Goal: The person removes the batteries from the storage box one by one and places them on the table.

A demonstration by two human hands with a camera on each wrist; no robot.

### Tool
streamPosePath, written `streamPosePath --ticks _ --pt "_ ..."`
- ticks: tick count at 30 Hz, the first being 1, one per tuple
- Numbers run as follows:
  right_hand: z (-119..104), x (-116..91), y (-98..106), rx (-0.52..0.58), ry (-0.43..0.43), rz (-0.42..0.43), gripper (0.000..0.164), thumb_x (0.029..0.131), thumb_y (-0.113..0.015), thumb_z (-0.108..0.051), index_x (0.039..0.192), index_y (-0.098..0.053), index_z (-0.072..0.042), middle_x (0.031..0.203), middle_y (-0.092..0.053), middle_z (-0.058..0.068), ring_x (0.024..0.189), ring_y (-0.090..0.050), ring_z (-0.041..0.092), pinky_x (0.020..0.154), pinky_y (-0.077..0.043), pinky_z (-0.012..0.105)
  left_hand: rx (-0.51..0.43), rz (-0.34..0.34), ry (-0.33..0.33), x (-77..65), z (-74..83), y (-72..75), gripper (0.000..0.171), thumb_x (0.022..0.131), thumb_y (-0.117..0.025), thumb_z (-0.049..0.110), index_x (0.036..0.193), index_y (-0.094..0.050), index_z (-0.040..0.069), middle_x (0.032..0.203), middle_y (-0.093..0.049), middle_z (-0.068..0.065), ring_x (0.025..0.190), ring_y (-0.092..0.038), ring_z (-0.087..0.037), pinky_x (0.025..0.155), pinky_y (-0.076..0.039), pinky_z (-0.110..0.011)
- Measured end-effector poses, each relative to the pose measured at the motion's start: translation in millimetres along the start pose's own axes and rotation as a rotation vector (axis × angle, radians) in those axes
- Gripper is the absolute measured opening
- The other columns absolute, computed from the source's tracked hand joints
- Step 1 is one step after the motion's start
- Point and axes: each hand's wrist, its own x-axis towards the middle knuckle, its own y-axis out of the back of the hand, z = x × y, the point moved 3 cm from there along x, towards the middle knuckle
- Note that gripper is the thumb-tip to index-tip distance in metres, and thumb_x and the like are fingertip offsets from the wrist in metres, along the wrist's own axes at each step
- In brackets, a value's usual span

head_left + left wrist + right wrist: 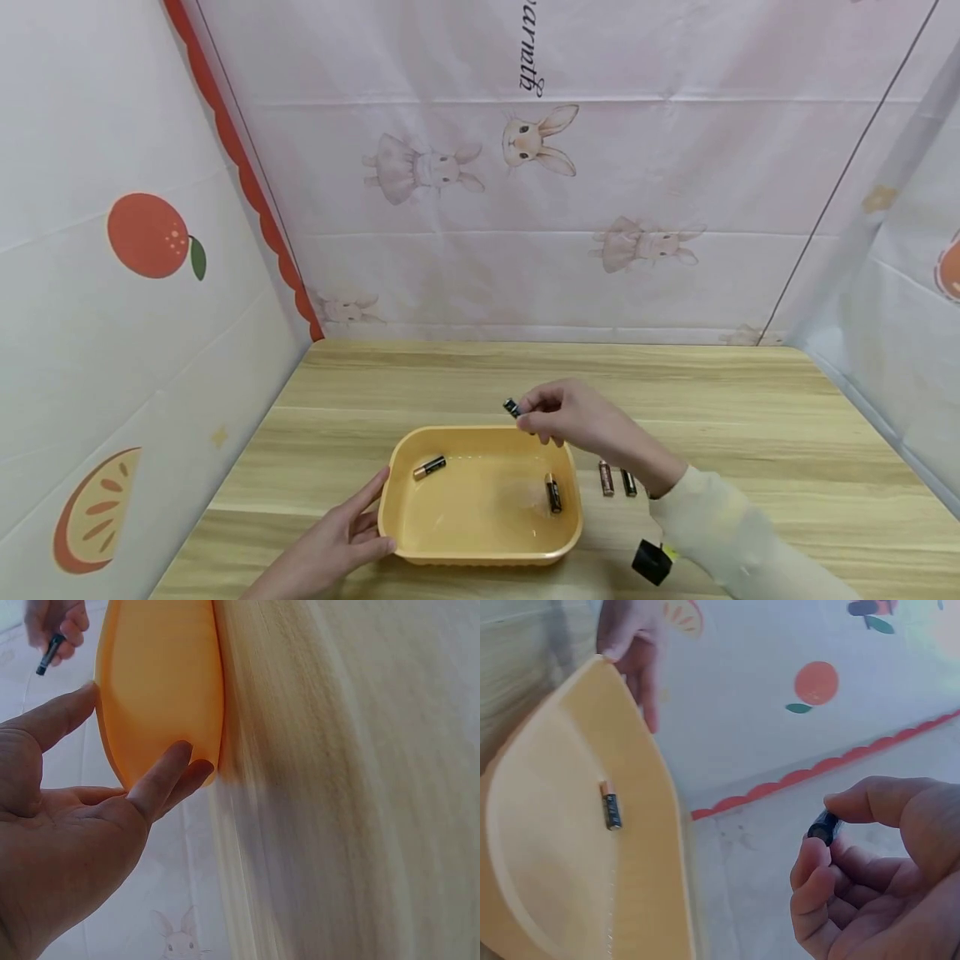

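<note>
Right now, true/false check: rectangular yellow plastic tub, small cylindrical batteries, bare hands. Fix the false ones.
1. The bare left hand touches the rectangular yellow plastic tub. True.
2. Three small cylindrical batteries lie inside the tub. False: two do, the left black-and-copper battery and the right black-and-copper battery.
3. The bare right hand pinches a small dark cylindrical battery. True.
4. A small reddish-brown battery lies left of the tub. False: the reddish-brown battery lies to its right, on the pale wood-grain table.
5. The batteries inside the tub lie apart. True.
</note>
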Motion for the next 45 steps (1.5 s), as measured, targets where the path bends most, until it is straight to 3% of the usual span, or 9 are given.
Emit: streamPosePath --ticks 5,23,33,45 --pt "-3.0 -13.3 19.1 -0.002 -0.010 0.048 0.023 0.099 -0.070 -0.023 0.108 -0.070 -0.003 0.082 -0.063 0.008 0.074 -0.057 0.020 0.062 -0.050 0.028 -0.007 0.000 0.012 0.3 0.2 0.2 0.094 0.099 -0.070 0.006 0.163 -0.001 -0.004 0.165 0.001 -0.036 0.142 -0.036 -0.052 0.100 -0.053 -0.027" --pt "13.7 -57.3 70.8 0.094 -0.032 0.167 0.017 0.101 -0.066 -0.016 0.101 -0.064 0.001 0.077 -0.057 0.006 0.067 -0.054 0.015 0.060 -0.049 0.027 0.008 0.002 0.019 -0.2 1.2 -0.5 0.094 0.100 -0.069 0.009 0.162 -0.001 -0.005 0.165 0.002 -0.036 0.142 -0.037 -0.051 0.100 -0.053 -0.026" --pt "34.3 -79.3 92.3 0.115 -0.062 0.241 0.023 0.103 -0.065 -0.019 0.102 -0.063 0.004 0.077 -0.054 0.003 0.066 -0.052 0.014 0.067 -0.050 0.031 0.025 0.002 0.009 0.1 3.3 -0.4 0.093 0.100 -0.070 0.011 0.162 -0.002 -0.005 0.165 0.002 -0.035 0.143 -0.034 -0.052 0.101 -0.052 -0.026" --pt "68.0 -101.5 112.3 0.130 -0.156 0.324 0.025 0.105 -0.064 -0.021 0.110 -0.063 0.004 0.090 -0.057 0.006 0.071 -0.054 0.015 0.069 -0.051 0.031 0.038 0.005 0.015 -0.1 1.7 0.7 0.093 0.100 -0.070 0.013 0.163 -0.003 -0.003 0.166 0.003 -0.032 0.144 -0.033 -0.052 0.101 -0.052 -0.025"
